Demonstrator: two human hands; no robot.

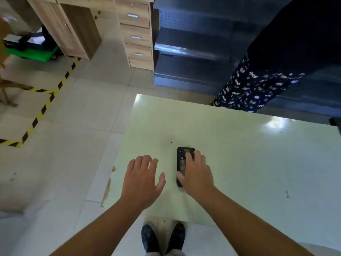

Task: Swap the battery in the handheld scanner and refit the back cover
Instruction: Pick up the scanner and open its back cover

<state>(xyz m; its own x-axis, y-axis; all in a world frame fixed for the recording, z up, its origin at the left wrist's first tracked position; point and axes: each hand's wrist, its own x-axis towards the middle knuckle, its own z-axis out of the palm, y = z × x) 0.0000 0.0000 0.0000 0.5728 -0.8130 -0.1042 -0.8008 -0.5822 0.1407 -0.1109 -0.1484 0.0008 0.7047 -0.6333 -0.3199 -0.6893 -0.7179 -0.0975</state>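
The black, slab-shaped handheld scanner (181, 163) lies flat on the pale green tabletop (239, 154), near its left part. The right hand (196, 172) rests on the scanner, fingers spread over its right side and thumb on its lower end, not clamped around it. The left hand (143, 178) hovers just beside it to the left, fingers loosely apart, holding nothing.

scanner (181, 164) flat on the surface (249, 154), toward its near left part. right hand (196, 174) laid over the scanner's right side; left hand (142, 180) just left of it, apart, above the surface's left edge. shelving (193, 52) behind the surface, drawers (136, 34) left of the shelving.
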